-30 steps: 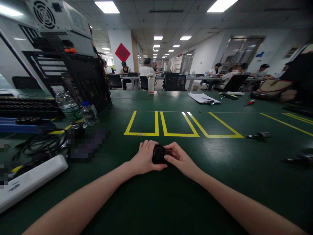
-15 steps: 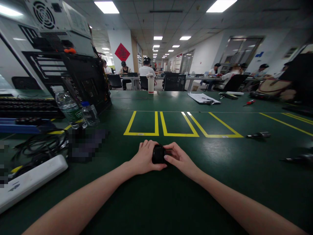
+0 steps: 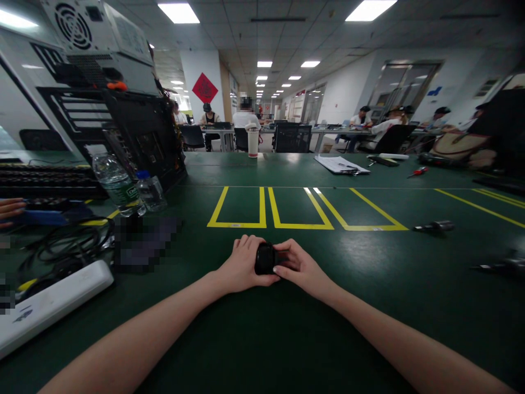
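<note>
A small black boxy object [image 3: 264, 258] rests on the green table [image 3: 287, 328] just in front of me, below the yellow taped boxes [image 3: 295, 210]. My left hand [image 3: 243, 264] is curled round its left side, thumb along the bottom. On its right side my right hand [image 3: 299, 265] pinches it with thumb and fingers. What the object is cannot be made out.
At left stand an open computer case [image 3: 135, 137], two water bottles [image 3: 123, 186], tangled cables [image 3: 65, 243] and a white power strip [image 3: 49, 303]. Another person's fingers [image 3: 10, 210] show at the left edge. A clipboard [image 3: 342, 164] and tools [image 3: 435, 226] lie at right. People sit at far desks.
Another person's fingers have come into view at the left edge. My hands stay on the black object, barely shifting.
</note>
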`<action>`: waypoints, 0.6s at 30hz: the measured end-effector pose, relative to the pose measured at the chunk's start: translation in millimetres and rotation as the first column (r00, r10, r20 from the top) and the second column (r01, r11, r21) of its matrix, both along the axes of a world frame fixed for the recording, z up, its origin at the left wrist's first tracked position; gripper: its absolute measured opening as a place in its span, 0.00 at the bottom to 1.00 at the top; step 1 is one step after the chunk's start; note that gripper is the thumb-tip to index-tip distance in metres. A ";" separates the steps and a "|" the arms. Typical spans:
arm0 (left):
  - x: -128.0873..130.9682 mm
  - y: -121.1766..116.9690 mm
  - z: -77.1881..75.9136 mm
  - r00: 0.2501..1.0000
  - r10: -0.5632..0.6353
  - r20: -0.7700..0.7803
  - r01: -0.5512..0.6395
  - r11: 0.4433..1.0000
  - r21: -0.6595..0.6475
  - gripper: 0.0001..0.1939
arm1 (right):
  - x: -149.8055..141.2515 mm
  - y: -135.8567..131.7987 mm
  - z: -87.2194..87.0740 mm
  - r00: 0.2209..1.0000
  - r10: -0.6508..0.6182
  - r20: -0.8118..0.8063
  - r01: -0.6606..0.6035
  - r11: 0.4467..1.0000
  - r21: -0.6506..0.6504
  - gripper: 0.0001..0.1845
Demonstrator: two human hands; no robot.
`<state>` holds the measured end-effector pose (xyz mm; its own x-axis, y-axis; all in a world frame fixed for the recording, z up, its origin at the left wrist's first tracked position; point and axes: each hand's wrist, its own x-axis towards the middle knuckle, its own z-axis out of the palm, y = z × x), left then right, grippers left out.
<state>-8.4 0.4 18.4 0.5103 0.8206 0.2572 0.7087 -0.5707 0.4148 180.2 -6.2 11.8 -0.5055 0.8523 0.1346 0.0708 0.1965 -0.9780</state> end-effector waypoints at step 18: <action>-0.7 -1.8 5.2 1.000 -0.016 -0.005 0.016 1.000 -0.020 0.30 | -0.6 -0.7 -0.7 1.000 0.003 0.002 -0.003 1.000 -0.005 0.15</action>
